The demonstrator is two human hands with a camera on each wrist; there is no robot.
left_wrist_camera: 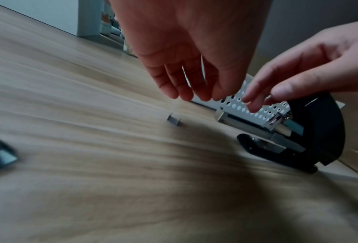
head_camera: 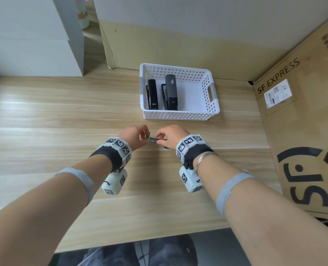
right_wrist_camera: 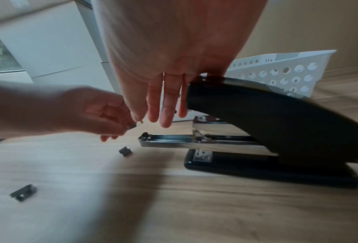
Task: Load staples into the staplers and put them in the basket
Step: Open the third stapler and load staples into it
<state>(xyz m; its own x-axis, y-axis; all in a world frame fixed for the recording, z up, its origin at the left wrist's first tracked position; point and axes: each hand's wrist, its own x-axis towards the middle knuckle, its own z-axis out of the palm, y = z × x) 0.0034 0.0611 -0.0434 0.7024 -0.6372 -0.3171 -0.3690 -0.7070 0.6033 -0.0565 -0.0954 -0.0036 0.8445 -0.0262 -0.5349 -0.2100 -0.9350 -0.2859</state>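
A black stapler [right_wrist_camera: 277,123] stands on the wooden table with its lid raised and its metal magazine [right_wrist_camera: 167,139] exposed. My right hand [right_wrist_camera: 159,115] hangs over it with straight fingers, and the lid leans against its little-finger side. My left hand [right_wrist_camera: 128,126] pinches a short staple strip [right_wrist_camera: 134,126] just left of the magazine's front end. In the head view both hands [head_camera: 146,138] [head_camera: 158,136] meet near the table's middle. Two loose staple pieces [right_wrist_camera: 125,151] [right_wrist_camera: 23,194] lie on the table. The white basket [head_camera: 178,115] behind holds two black staplers [head_camera: 152,95] [head_camera: 171,91].
A large SF Express cardboard box [head_camera: 303,131] walls off the table's right side. Cardboard [head_camera: 178,45] lines the back and a white cabinet [head_camera: 34,35] stands at the back left. The table's front edge [head_camera: 140,240] is near my knees.
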